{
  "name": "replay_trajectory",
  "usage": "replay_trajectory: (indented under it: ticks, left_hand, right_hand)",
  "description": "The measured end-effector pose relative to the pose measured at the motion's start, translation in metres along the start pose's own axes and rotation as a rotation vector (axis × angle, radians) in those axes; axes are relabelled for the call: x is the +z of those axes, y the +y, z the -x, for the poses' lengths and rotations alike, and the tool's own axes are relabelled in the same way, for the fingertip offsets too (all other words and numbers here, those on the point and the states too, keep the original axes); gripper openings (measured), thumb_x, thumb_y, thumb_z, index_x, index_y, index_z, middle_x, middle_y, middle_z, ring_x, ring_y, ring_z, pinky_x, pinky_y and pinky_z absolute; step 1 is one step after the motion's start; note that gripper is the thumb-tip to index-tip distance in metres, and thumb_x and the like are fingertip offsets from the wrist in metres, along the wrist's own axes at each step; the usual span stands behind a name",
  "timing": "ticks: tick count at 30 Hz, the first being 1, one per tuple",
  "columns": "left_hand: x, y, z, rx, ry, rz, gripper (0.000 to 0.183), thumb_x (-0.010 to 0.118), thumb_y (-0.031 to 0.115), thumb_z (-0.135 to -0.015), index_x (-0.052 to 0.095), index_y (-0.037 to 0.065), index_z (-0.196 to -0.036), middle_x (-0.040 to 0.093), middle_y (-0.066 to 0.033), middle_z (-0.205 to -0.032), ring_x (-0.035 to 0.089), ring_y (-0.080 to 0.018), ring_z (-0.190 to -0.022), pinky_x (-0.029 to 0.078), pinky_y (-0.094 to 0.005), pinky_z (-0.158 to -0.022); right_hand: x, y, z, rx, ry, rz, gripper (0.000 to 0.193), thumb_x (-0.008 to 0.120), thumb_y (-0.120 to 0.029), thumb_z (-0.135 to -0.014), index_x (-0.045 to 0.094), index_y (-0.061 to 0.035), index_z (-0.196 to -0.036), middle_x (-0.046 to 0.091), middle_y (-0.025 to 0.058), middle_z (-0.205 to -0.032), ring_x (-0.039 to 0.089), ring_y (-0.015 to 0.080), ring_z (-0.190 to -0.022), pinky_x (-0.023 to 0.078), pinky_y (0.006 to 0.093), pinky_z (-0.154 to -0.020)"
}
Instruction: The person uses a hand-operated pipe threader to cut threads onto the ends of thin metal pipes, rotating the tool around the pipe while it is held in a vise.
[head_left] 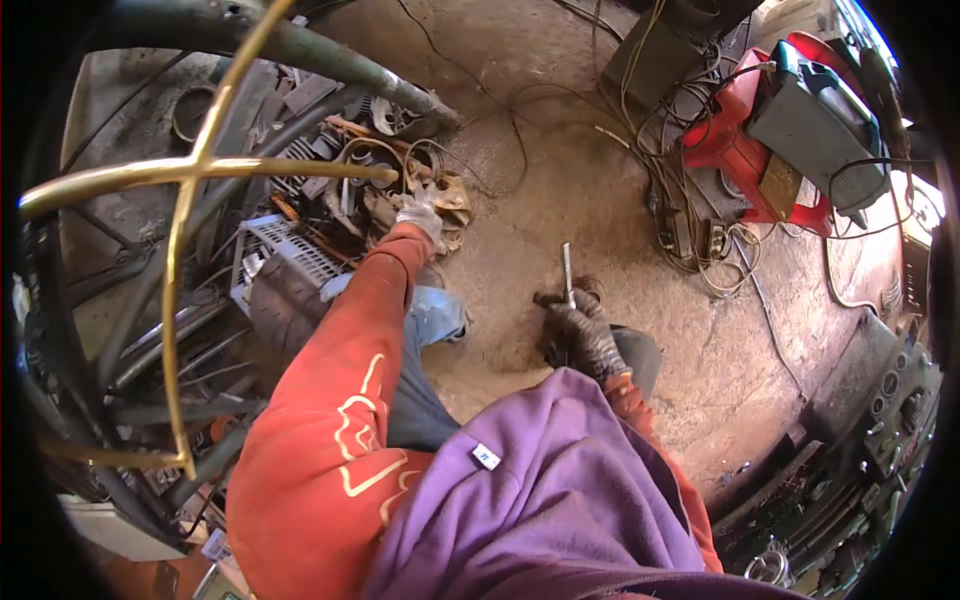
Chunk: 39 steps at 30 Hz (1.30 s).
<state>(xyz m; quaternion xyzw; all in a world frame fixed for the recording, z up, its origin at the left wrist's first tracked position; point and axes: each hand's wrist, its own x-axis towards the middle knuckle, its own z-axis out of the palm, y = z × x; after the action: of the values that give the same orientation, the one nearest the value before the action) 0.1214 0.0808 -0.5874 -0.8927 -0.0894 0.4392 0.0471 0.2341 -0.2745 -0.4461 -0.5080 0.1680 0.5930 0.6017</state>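
Note:
My left hand (pixel 422 216), in a pale grey glove, reaches to a crumpled tan rag (pixel 453 205) at the edge of a heap of scrap parts (pixel 345 175). Its fingers blend into the cloth, so their grip is unclear. Lower and to the right, my right hand (pixel 585 335) wears a dark, dirty glove. It is closed around a narrow silver metal bar (pixel 568 270), which sticks up past the fingers and points away from me. The bar's lower part is hidden in the hand.
A yellow-gold tube frame (pixel 200 165) crosses the left side, with a thick green pipe (pixel 330 60) behind it. A grey plastic crate (pixel 285 245) sits beside the scrap. Tangled cables (pixel 670 190) lie near a red stool (pixel 725 130) bearing a grey machine (pixel 820 130). Metal parts line the lower right.

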Motion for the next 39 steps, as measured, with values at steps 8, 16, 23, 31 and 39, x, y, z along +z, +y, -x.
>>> replay_trajectory:
  ticks: [8, 16, 23, 31, 39]
  left_hand:
    - [-0.019, -0.011, 0.043, 0.138, 0.387, 0.656, 0.04, 0.07, 0.025, -0.085, 0.07, 0.005, -0.12, 0.075, -0.0217, -0.113, 0.074, -0.0365, -0.104, 0.055, -0.0451, -0.083]
    - [-0.217, 0.063, 0.388, 0.118, 0.758, 1.251, 0.024, 0.074, 0.017, -0.089, 0.071, 0.007, -0.111, 0.072, -0.0121, -0.093, 0.07, -0.0251, -0.085, 0.056, -0.0395, -0.079]
    - [-0.22, 0.012, 0.57, -0.158, 1.011, 1.58, 0.034, 0.085, 0.018, -0.084, 0.069, 0.005, -0.112, 0.073, -0.0151, -0.098, 0.073, -0.024, -0.091, 0.058, -0.0397, -0.087]
    - [-0.131, 0.031, 0.705, -0.76, 0.73, 1.053, 0.032, 0.079, 0.018, -0.08, 0.074, 0.01, -0.111, 0.073, -0.0152, -0.098, 0.071, -0.0386, -0.092, 0.057, -0.0477, -0.08]
    - [-0.147, 0.03, 0.768, -1.334, 0.957, 0.99, 0.037, 0.082, 0.007, -0.071, 0.077, 0.01, -0.109, 0.072, -0.0138, -0.095, 0.07, -0.0352, -0.086, 0.056, -0.0432, -0.075]
  right_hand:
    - [0.015, 0.031, -0.01, 0.101, 0.064, 0.438, 0.027, 0.082, -0.026, -0.093, 0.076, -0.0048, -0.108, 0.068, -0.0008, -0.083, 0.058, 0.01, -0.065, 0.047, 0.0278, -0.059]
    - [0.152, -0.082, 0.134, -0.775, -0.231, 0.799, 0.033, 0.076, -0.013, -0.097, 0.071, -0.0045, -0.129, 0.074, 0.0129, -0.127, 0.07, 0.0177, -0.099, 0.056, 0.031, -0.085]
    - [0.25, -0.151, 0.226, -0.435, -0.701, 1.341, 0.032, 0.074, -0.012, -0.095, 0.072, -0.0044, -0.126, 0.078, 0.0126, -0.107, 0.074, 0.0202, -0.093, 0.059, 0.037, -0.081]
    - [0.419, -0.11, 0.265, -0.77, -1.39, 1.736, 0.029, 0.075, -0.019, -0.093, 0.076, -0.0088, -0.12, 0.076, 0.0156, -0.111, 0.073, 0.033, -0.102, 0.058, 0.042, -0.088]
    - [0.51, -0.083, 0.27, -1.063, -1.57, 1.336, 0.039, 0.078, -0.005, -0.085, 0.074, -0.0104, -0.123, 0.071, 0.0149, -0.129, 0.07, 0.0378, -0.117, 0.058, 0.0439, -0.096]
